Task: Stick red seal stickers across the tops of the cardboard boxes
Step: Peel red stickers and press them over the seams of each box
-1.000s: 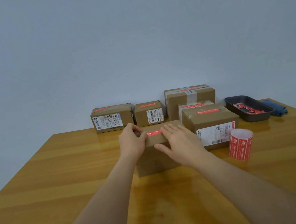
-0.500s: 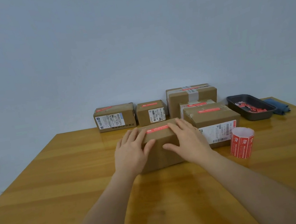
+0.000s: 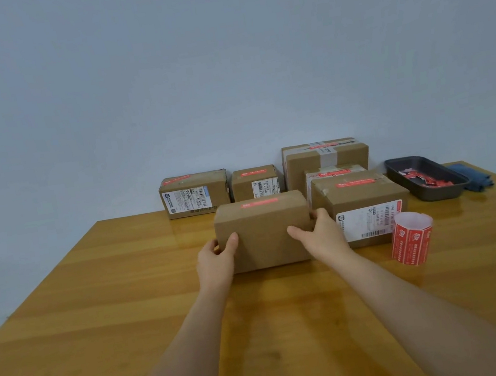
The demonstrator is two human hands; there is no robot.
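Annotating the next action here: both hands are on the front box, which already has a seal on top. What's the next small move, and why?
Probably slide the front box back toward the sealed boxes along the wall. Its red sticker already lies across the top, the left hand and right hand grip its two ends, and there is bare table behind it on the left.

Six cardboard boxes stand on the table: one at the front, one to its right, one behind that, a tall one at the back, and two at back left. Each top bears one red sticker, six altogether. There is one sticker roll, one dark tray, one blue cloth, and two hands.
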